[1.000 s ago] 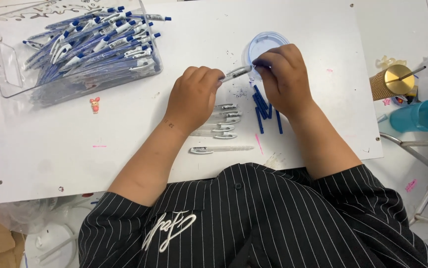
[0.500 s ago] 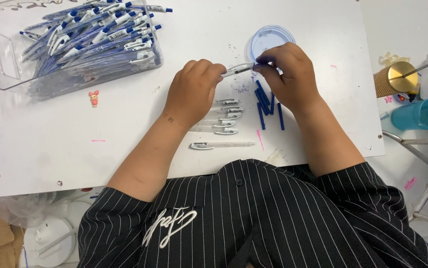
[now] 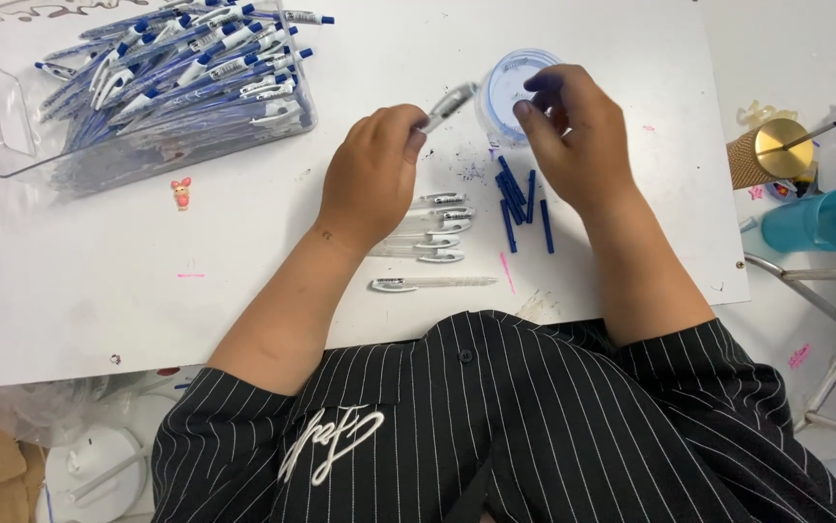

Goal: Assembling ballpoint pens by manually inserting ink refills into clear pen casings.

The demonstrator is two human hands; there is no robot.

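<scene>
Many finished: clear tray (image 3: 11, 126) at 10 o'clock on the table (image 3: 244, 242) holds a heap of assembled blue-and-white pens (image 3: 185, 68).
In hand: left hand (image 3: 370, 179) grips one pen barrel (image 3: 449, 102), tip toward 1 o'clock.
Right hand (image 3: 578, 136): fingers pinched narrow beside round clear container (image 3: 510, 82); contents not discernible.
Left to do: several clear barrels (image 3: 433, 228) and blue refills (image 3: 520, 199) lie loose between the wrists.
</scene>
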